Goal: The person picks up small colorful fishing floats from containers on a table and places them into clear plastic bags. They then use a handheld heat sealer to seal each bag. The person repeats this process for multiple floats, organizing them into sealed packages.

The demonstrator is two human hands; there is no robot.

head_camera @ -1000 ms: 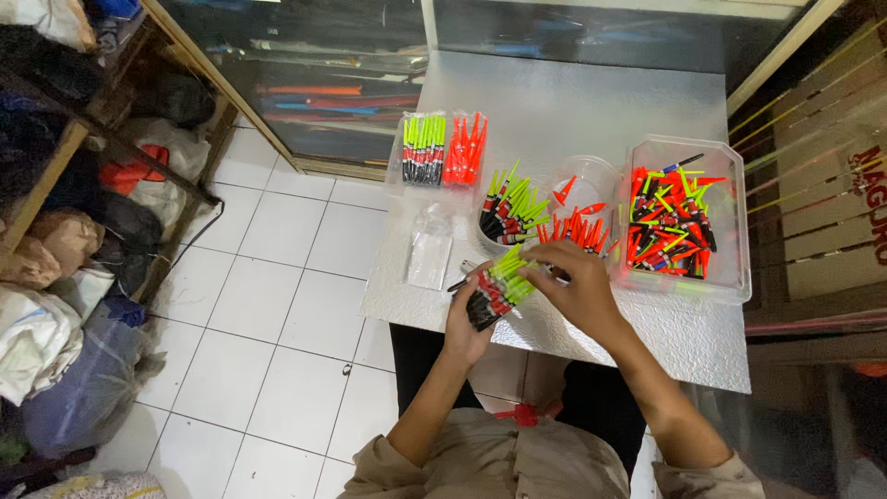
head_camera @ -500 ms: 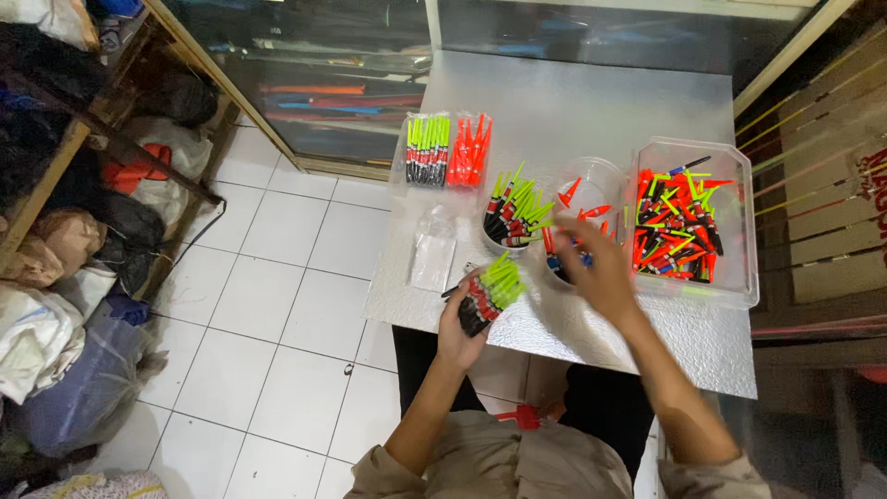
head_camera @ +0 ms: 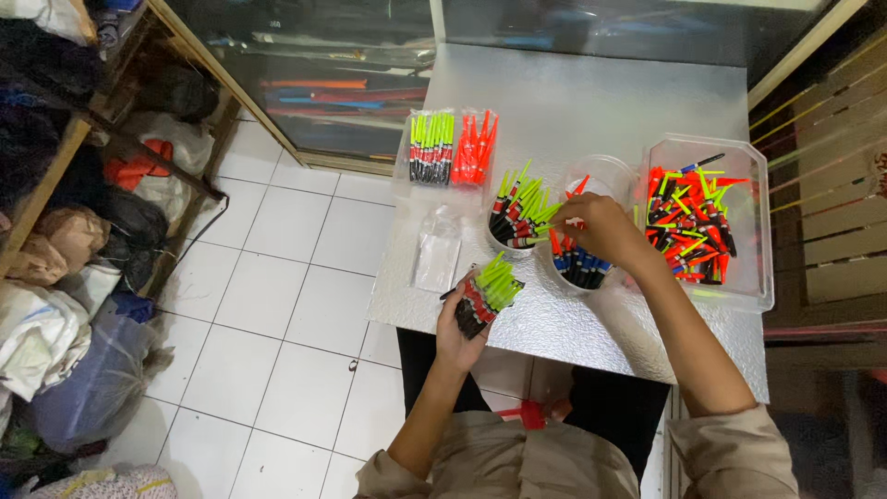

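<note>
My left hand (head_camera: pixel 459 330) grips a bundle of green-tipped floats (head_camera: pixel 487 294) with black and red bodies, held just above the silver table (head_camera: pixel 591 102). My right hand (head_camera: pixel 601 229) reaches over two round clear cups; its fingers pinch a green-tipped float (head_camera: pixel 539 226) at the cup of green-tipped floats (head_camera: pixel 517 211). The cup of orange-tipped floats (head_camera: pixel 582 263) sits under my right palm.
A clear rectangular tub (head_camera: pixel 707 220) of mixed orange and green floats stands at the right. Two packed bundles, green (head_camera: pixel 431 146) and orange (head_camera: pixel 473 148), lie at the table's far left. Empty plastic bags (head_camera: pixel 436 251) lie beside them. White tiled floor and cluttered shelves (head_camera: pixel 83 185) are left.
My right hand moved from the bundle in my left hand out to the cups. The left hand stayed in place with its bundle.
</note>
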